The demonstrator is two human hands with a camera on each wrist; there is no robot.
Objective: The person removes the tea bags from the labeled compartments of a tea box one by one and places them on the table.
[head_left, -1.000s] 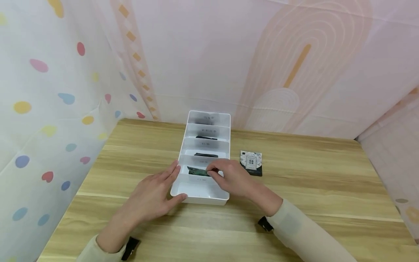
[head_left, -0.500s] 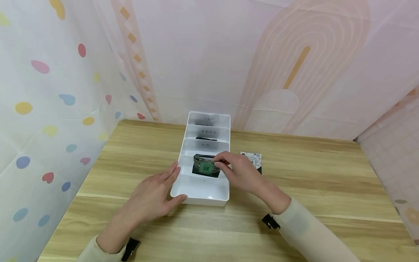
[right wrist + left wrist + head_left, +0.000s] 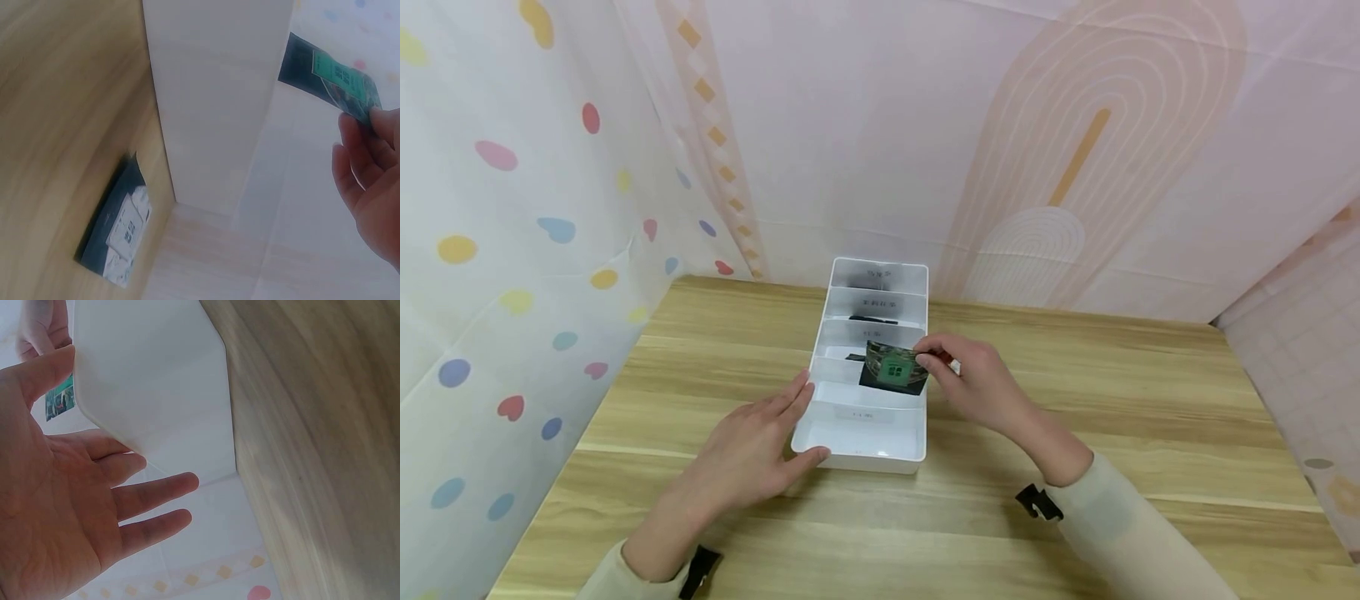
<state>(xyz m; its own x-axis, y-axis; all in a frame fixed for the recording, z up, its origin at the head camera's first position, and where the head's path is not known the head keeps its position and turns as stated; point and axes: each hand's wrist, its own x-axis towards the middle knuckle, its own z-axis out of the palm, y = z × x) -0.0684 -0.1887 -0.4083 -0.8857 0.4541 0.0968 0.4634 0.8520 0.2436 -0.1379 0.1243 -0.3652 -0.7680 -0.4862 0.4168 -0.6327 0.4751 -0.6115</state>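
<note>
Thumb and fingers of my right hand (image 3: pixel 981 383) pinch one edge of a flat green and black sachet (image 3: pixel 895 367). It is held above the white divided box (image 3: pixel 857 438), over its middle compartments. In the right wrist view the same sachet (image 3: pixel 340 78) shows its bright green label. My left hand (image 3: pixel 752 446) rests at the box's near left corner. As the left wrist view shows, its thumb and some fingertips touch the rim, and its fingers (image 3: pixel 156 494) are fairly straight.
Dark sachets (image 3: pixel 874 320) stand in some far compartments, whose dividers carry printed labels. A black and white patterned sachet (image 3: pixel 122 228) lies on the wooden table (image 3: pixel 1112 400) right of the box; the right hand hides it in the head view. Patterned cloth (image 3: pixel 880 125) hangs behind.
My right hand has drawn the green sachet up out of its compartment and moved it right and away from me. The left hand has stayed on the box.
</note>
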